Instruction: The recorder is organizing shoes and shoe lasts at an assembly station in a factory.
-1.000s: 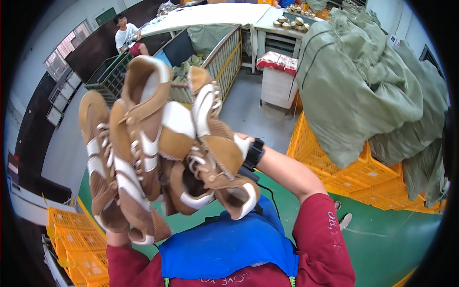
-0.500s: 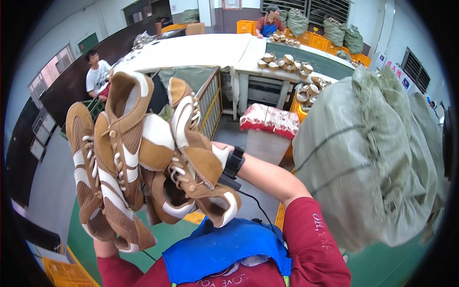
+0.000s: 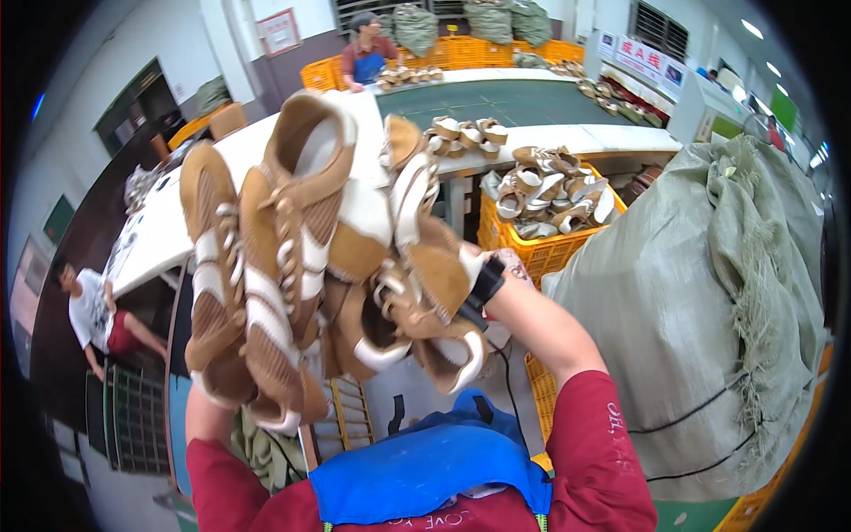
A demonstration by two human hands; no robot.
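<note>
A bundle of brown-and-white lace-up sneakers point(image 3: 306, 222) is held up in front of my chest between my two hands. The shoes are packed side by side, some with their openings facing me. Behind the bundle's right side, only part of my right hand point(image 3: 475, 254) shows, its fingers hidden; a black band point(image 3: 487, 282) circles that wrist. My left forearm point(image 3: 209, 418) rises under the left end of the bundle, and the shoes cover that hand. Both hands support the load from its sides.
An orange crate point(image 3: 541, 253) heaped with similar shoes stands ahead, beside a white-edged conveyor table point(image 3: 612, 137) carrying more shoes. A large grey-green woven sack point(image 3: 656, 328) fills the right side. One person point(image 3: 365, 58) stands behind the table; another point(image 3: 93, 310) sits at left.
My view has swung to the right, bringing the crate of shoes and more of the conveyor into sight. The bundle stays in both hands and sits further right in the picture.
</note>
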